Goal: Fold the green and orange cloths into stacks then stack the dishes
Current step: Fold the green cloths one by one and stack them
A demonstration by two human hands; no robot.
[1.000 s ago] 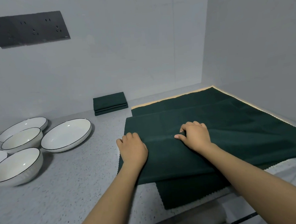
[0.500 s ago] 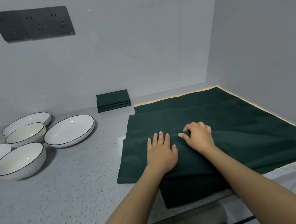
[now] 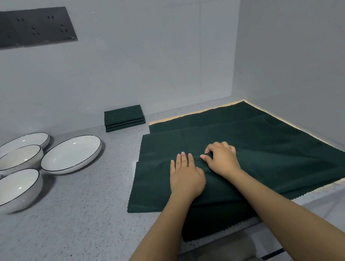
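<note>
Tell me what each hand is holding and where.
Right hand pinches a raised fold in the green cloth; left hand lies flat on it, gripping nothing.

No readable text, label, brand or number shows anywhere.

The orange cloth (image 3: 197, 113) shows only as a thin strip along the far and right sides of the green cloths (image 3: 270, 154), which cover the rest. Left of those cloths, two bowls (image 3: 11, 190) are cut by the frame's left side. The right hand (image 3: 221, 158) curls its fingertips (image 3: 206, 155) into a fold, hiding their ends.
</note>
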